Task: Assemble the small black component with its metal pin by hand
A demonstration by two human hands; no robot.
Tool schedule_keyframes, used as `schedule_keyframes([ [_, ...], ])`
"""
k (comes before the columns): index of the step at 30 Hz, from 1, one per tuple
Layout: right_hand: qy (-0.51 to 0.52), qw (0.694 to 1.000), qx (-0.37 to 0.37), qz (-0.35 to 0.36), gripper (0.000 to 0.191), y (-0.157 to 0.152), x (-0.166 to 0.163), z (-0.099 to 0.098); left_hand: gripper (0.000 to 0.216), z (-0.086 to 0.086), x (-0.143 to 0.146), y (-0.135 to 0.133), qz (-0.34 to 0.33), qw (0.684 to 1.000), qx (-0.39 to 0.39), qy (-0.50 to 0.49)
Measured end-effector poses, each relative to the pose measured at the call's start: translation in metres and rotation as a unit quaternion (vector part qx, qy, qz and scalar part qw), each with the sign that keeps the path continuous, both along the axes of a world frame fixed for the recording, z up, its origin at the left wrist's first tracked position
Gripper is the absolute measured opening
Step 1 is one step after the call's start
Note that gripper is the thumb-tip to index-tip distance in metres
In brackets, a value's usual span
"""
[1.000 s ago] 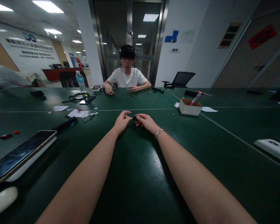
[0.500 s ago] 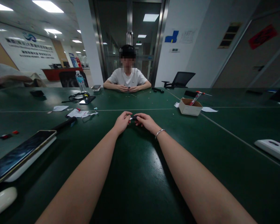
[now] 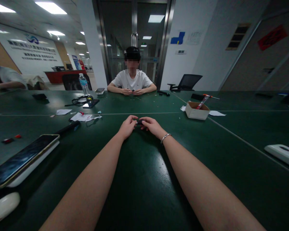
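Note:
Over the green table (image 3: 135,192), a small dark stick-like object (image 3: 139,122) is held between my two hands. My left hand (image 3: 127,127) pinches its left end, the fingertips curled round it. From the other side, the thumb and fingers of my right hand (image 3: 153,126) grip its black body. A silver bracelet (image 3: 165,137) circles my right wrist. Most of the object is covered by fingers, so its exact kind cannot be made out.
A phone (image 3: 24,157) on a white block and a white mouse-like object (image 3: 4,208) lie at left. Papers (image 3: 80,116), a cable (image 3: 80,100) and a bottle (image 3: 83,84) stand beyond. An open box (image 3: 197,111) is at right. Another person (image 3: 132,78) sits opposite.
My left fingers have shifted slightly right along the object, and the silver part that showed beside the thumb is now covered. The right hand keeps its grip.

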State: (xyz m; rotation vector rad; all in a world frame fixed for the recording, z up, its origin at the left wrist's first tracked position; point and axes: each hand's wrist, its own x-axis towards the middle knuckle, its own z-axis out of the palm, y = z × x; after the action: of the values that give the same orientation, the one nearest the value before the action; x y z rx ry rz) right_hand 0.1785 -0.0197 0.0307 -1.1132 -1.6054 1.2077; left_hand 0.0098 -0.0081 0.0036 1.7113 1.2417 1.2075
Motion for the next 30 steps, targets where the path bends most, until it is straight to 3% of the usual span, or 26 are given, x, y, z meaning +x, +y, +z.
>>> schedule_keyframes([
  [19,0.001,1.000,0.005,-0.002,0.020,0.0035,0.0015,-0.0034,0.030,0.0027,0.0002,-0.0041,-0.015,1.000,-0.010,0.010],
  [30,0.015,1.000,-0.006,-0.014,0.019,0.0023,0.0012,-0.0019,0.027,0.0043,-0.0003,-0.0033,0.017,1.000,-0.011,0.021],
])
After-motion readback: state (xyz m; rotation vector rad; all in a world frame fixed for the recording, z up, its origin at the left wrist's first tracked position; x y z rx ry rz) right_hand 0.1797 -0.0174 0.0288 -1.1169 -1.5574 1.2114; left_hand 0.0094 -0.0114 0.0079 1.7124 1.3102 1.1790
